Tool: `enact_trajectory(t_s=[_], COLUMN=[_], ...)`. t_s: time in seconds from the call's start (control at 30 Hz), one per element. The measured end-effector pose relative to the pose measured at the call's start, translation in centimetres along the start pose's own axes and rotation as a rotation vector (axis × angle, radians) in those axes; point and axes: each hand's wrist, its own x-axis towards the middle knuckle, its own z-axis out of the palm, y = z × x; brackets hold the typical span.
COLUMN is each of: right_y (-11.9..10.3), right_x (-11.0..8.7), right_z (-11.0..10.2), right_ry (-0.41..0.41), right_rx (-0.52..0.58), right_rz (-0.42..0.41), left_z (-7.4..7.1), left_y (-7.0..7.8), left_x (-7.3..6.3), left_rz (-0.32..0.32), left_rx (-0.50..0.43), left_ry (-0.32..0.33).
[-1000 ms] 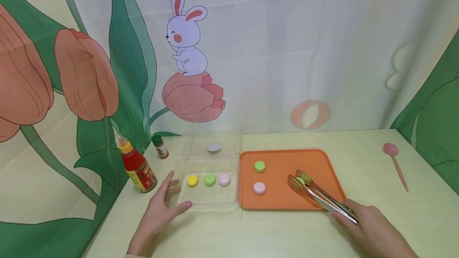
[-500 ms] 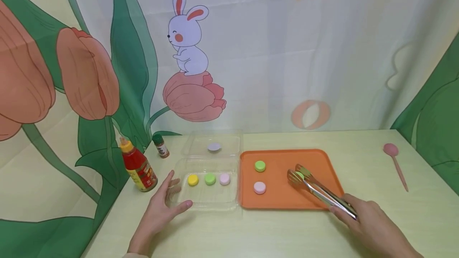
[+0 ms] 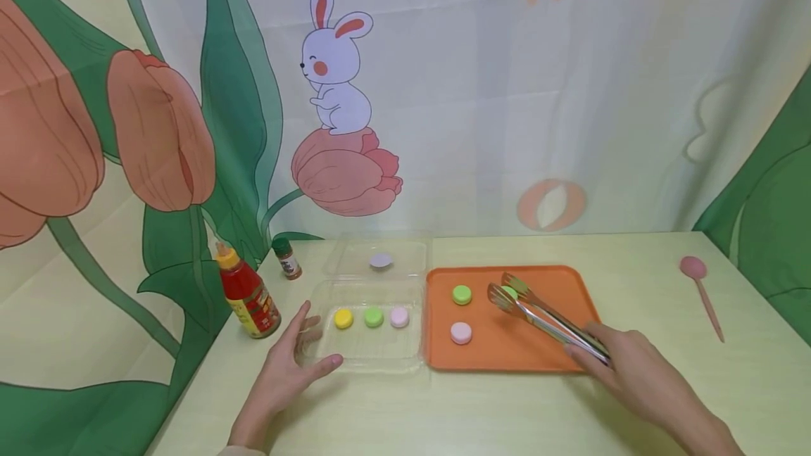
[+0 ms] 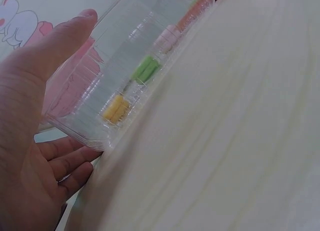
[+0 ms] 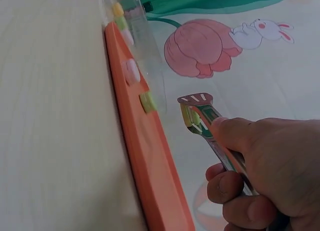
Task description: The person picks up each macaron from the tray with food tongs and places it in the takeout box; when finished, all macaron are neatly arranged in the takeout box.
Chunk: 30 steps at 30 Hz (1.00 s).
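My right hand (image 3: 640,375) grips metal tongs (image 3: 560,333), which pinch a green macaron (image 5: 194,117) above the orange tray (image 3: 494,361). Another green macaron (image 3: 462,294) and a pink macaron (image 3: 461,333) lie at the tray's left side. My left hand (image 3: 288,368) spreads around the near left corner of a clear plastic box (image 3: 364,349), thumb apart from the fingers, which appear to touch its wall. Inside the box, yellow (image 3: 343,318), green (image 3: 373,317) and lilac-pink macarons (image 3: 399,317) sit in a row.
The box's clear lid (image 3: 348,259) lies folded back behind it, with a pale oval patch on it. A red sauce bottle (image 3: 250,301) and a small green-capped jar (image 3: 288,260) stand at left. A pink spoon (image 3: 703,294) lies at far right, before a printed curtain (image 3: 456,125).
My right hand has moved left with the tongs, and the green macaron between their tips has risen and shifted leftward over the tray. My left hand stays in place at the box.
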Motion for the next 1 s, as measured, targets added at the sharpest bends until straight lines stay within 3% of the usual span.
enact_trajectory(t_s=[0.33,0.47,0.57,0.8,1.0], right_y=[-5.1,-7.7,-9.7,-13.4,-15.7], right_x=[3.7,5.2,6.4,8.4,9.5], right_z=[0.4,1.1,2.0,4.8,7.0], right_ry=[-0.083,-0.113,-0.135,-0.184,-0.251], right_rx=[0.089,0.058,0.022,0.01,0.009], right_rz=[-0.079,-0.12,-0.151,-0.312,-0.339], left_z=[0.0,-0.1,-0.1,-0.1,-0.2], left_y=[-0.2,-0.2,-0.2,-0.3,-0.5], left_x=[0.1,0.1,0.0,0.1,0.1], left_rz=[0.003,0.006,0.006,0.013,0.03], left_rx=[-0.01,-0.01,-0.005,-0.006,-0.024], left_ry=[-0.006,-0.01,-0.01,-0.009,-0.009])
